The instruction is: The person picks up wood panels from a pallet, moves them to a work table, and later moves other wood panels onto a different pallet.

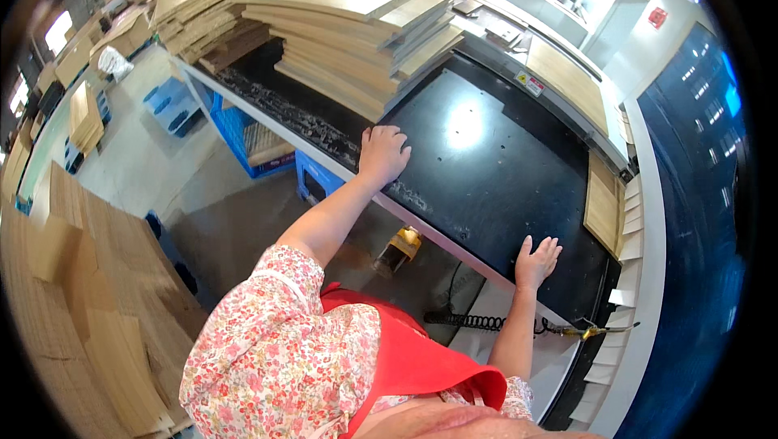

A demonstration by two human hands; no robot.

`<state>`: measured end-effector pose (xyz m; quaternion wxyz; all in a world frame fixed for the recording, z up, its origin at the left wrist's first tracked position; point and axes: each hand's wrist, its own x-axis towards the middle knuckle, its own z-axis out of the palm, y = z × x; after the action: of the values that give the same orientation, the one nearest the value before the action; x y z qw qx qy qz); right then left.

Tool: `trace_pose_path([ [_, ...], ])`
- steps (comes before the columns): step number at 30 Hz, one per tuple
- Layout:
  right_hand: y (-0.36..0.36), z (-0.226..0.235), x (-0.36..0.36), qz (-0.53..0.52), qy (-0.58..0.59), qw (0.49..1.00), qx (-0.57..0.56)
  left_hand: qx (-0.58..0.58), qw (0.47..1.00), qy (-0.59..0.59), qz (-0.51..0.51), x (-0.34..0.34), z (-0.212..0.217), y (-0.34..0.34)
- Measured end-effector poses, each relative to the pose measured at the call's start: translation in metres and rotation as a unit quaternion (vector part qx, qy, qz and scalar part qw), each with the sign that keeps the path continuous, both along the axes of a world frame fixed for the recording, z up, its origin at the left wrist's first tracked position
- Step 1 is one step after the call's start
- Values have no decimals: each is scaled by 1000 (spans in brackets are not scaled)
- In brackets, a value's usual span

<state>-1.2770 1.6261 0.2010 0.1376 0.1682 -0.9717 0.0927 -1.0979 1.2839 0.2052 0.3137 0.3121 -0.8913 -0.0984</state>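
Note:
My left hand (pixel 382 153) rests palm down with the fingers curled on the black machine bed (pixel 486 172), just below a tall stack of light wooden boards (pixel 356 26). My right hand (pixel 536 262) lies flat, fingers spread, on the near edge of the same black bed. Neither hand holds anything. A single narrow wooden panel (pixel 604 204) lies at the right side of the bed.
More board stacks (pixel 203 10) sit at the far left of the bench. Blue crates (pixel 243 131) stand underneath. A black coiled hose with an air nozzle (pixel 502 323) hangs at the bench front. Wooden sheets (pixel 97 301) are stacked at my left.

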Motion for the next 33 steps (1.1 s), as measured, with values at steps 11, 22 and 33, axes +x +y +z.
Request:
trace_pose_path([
  [11, -1, -6, 14, 8, 116, 989, -86, 1, 992, -90, -93, 14, 12, -41],
  [22, 1, -12, 8, 7, 151, 982, -112, 19, 998, 42, -48, 40, -4, -61],
  [33, -2, -3, 11, -11, 144, 984, -106, -16, 981, -158, -109, 69, 16, 4],
])
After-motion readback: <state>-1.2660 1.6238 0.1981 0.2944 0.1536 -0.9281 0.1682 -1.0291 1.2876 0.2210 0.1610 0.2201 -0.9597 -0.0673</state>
